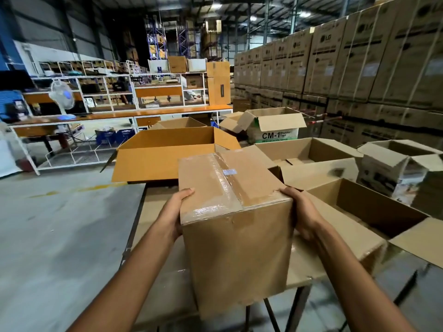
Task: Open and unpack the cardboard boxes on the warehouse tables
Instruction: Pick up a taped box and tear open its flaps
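A tall brown cardboard box [237,245], sealed on top with clear tape, is held in front of me over the near edge of the table [153,212]. My left hand [176,209] grips its left side, thumb on the top edge. My right hand [299,212] grips its right side at the top corner. The box's bottom hangs past the table edge, so I cannot tell whether it rests on the table.
Open boxes crowd the table: a wide orange-lined box [165,154] behind, an open brown box [309,154] at right, another open box [374,212] nearer right. A CM-1 tape box [273,130] stands behind. Stacked LG cartons [359,63] wall the right. Bare concrete floor [60,224] lies left.
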The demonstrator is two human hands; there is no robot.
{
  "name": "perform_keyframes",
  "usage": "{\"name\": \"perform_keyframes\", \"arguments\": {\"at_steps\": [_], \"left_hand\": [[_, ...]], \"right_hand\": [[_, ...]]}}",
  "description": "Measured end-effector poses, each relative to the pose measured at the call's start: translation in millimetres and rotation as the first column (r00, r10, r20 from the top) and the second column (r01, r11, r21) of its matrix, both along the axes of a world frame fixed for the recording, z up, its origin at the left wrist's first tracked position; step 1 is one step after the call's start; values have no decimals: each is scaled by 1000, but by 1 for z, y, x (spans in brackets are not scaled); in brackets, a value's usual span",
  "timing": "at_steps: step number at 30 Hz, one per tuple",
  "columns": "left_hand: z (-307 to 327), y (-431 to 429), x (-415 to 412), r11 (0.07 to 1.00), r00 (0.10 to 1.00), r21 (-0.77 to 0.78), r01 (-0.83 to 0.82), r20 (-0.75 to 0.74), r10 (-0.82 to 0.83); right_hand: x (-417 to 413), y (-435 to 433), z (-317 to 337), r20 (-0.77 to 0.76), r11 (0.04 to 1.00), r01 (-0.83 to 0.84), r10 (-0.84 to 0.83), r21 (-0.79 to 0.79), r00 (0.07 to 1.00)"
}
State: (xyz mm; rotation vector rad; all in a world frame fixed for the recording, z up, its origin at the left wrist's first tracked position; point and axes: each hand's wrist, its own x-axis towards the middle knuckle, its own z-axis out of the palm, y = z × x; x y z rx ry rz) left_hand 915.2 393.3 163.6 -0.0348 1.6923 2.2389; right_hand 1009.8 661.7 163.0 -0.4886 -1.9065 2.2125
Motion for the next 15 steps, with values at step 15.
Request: {"name": "perform_keyframes", "arguments": {"at_steps": [15], "left_hand": [[-45, -78, -8, 966, 996, 252, -61, 79, 42]], "right_hand": [[-30, -96, 70, -89, 742, -21, 109, 671, 990]]}}
